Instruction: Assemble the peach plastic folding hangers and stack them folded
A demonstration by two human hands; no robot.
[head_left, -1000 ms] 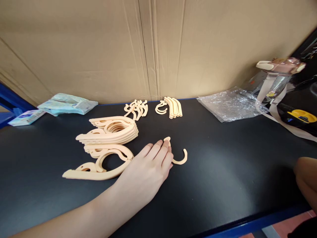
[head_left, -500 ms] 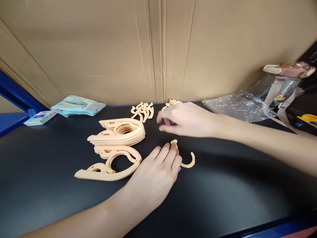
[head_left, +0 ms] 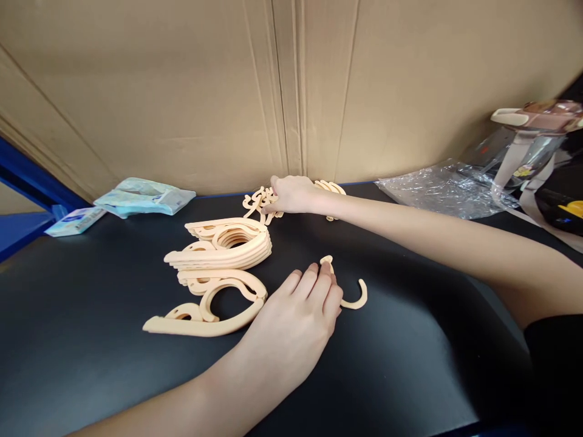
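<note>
A brown cardboard wall (head_left: 182,91) is standing behind a black tabletop (head_left: 113,376). On it, towards the front, a cream hook (head_left: 363,296) is lying just right of the front hanger, its curved end and its small knob showing. The left hand (head_left: 296,321) is covering the middle of the hook, fingers side by side; how firmly it is gripping, I cannot tell. Just left of that hand, the front hanger (head_left: 200,328) is lying folded, and behind it a stack of folded hangers (head_left: 246,258) is sitting. Farther back, the right hand (head_left: 294,194) is reaching over a pile of small curved pieces (head_left: 255,200), thumb and forefinger spread apart; whether it is pinching one, I cannot tell. Cream slats (head_left: 334,187) are lying partly hidden behind the right arm. At the back left, two pale blue packs (head_left: 132,197) are lying together; at the right, clear plastic (head_left: 428,188) is resting beside a strapped bottle (head_left: 531,115).
</note>
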